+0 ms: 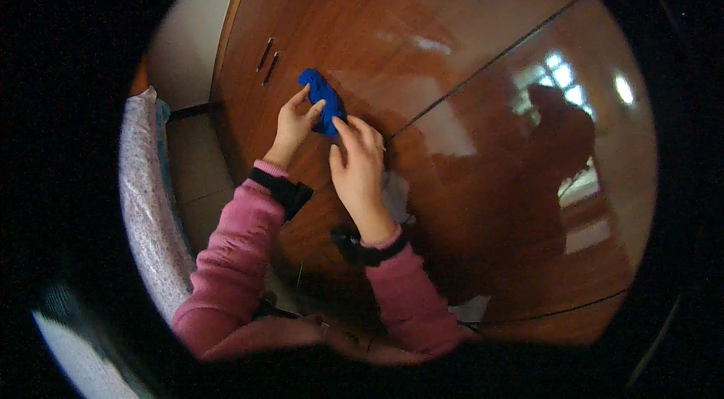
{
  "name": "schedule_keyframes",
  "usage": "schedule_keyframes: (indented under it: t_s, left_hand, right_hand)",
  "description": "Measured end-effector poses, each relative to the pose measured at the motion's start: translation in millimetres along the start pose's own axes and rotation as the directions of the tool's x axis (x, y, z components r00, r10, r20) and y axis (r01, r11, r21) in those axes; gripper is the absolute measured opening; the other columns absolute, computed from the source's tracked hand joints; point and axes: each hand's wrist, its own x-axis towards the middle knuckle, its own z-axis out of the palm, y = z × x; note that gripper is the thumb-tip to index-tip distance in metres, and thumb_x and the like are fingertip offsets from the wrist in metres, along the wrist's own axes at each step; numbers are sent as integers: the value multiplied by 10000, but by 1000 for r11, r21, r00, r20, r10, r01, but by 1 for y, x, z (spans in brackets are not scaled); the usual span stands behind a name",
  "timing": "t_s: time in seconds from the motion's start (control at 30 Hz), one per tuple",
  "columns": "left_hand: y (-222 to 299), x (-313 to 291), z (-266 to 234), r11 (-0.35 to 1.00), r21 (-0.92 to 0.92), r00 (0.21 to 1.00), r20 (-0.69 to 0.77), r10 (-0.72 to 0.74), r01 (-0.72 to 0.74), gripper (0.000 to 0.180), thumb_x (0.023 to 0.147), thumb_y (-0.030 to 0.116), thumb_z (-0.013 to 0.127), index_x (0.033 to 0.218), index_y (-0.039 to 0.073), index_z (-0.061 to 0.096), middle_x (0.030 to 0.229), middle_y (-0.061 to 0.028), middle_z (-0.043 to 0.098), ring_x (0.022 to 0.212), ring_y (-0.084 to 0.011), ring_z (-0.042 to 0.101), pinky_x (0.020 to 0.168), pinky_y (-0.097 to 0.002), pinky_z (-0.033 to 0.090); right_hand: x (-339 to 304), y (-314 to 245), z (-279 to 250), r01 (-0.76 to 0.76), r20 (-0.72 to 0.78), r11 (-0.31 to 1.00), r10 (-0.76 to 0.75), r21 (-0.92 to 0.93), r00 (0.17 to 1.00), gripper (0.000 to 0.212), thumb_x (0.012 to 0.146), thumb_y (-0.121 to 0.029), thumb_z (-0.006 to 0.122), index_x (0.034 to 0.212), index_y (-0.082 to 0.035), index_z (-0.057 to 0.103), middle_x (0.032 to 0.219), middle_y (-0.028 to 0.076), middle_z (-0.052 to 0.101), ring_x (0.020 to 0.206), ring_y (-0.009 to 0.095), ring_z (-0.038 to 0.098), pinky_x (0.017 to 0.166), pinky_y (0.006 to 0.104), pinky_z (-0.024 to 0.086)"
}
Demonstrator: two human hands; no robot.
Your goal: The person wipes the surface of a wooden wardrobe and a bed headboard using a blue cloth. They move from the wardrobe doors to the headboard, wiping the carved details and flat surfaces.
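Observation:
A bright blue, elongated soft-looking bundle [323,101] lies on a glossy brown wooden surface [445,195]; its exact kind I cannot make out. My left hand [292,124] pinches its near-left side, with the thumb on top and the index finger at its upper edge. At the bundle's lower right end, my right hand [360,165] rests its fingertips, thumb held apart from the fingers. Pink sleeves and black wrist bands cover both forearms.
Two slim dark bars [267,61] sit on the wood left of the bundle. Dark seams [483,71] cross the surface, which mirrors a window and a dark silhouette. A pale patterned cover [147,173] and tiled floor [197,158] are at the left.

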Motion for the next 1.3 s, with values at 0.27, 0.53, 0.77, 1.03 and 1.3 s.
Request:
schedule_keyframes:
  t_s: [0.27,0.53,0.77,1.03,1.3]
  left_hand:
    - [26,24,20,991,126,992,-114,53,-39,668,862,169,898,1438,-4,606,1159,-131,735,970,-182,715,821,-315,607]
    - [63,-8,41,952,221,975,-21,223,-213,657,879,45,823,1487,99,579,1205,-118,709,1010,-201,738,861,-335,625]
    - [94,-48,63,908,233,935,16,354,-347,632,847,15,817,1439,154,646,1338,-109,665,1152,-259,700,939,-353,607]
    - [127,-68,83,794,307,842,57,536,-525,588,852,-18,814,1405,140,685,1349,-83,638,1126,-212,678,923,-323,593]
    - [142,-69,80,706,229,740,124,661,-670,561,824,13,816,1357,153,716,1300,-97,660,1013,-235,701,797,-306,581]
  right_hand:
    - [-36,-14,-81,-37,-140,981,65,193,988,400,935,6,674,1326,-72,707,1311,146,654,1187,347,607,1015,437,502]
    - [-41,-13,-90,-8,-224,960,74,281,972,345,917,43,677,1245,-42,742,1245,147,711,1161,340,661,1026,427,518]
    - [-43,1,-89,18,-235,936,69,351,970,364,910,48,675,1258,-40,732,1246,150,715,1153,349,661,1019,438,518]
    - [-49,11,-88,7,-287,958,78,286,955,367,914,51,674,1268,-34,721,1245,157,698,1140,346,651,1012,442,516]
    - [-58,-9,-66,-33,-348,971,116,236,930,365,913,52,673,1262,-40,729,1238,152,694,1147,349,646,1006,442,519]
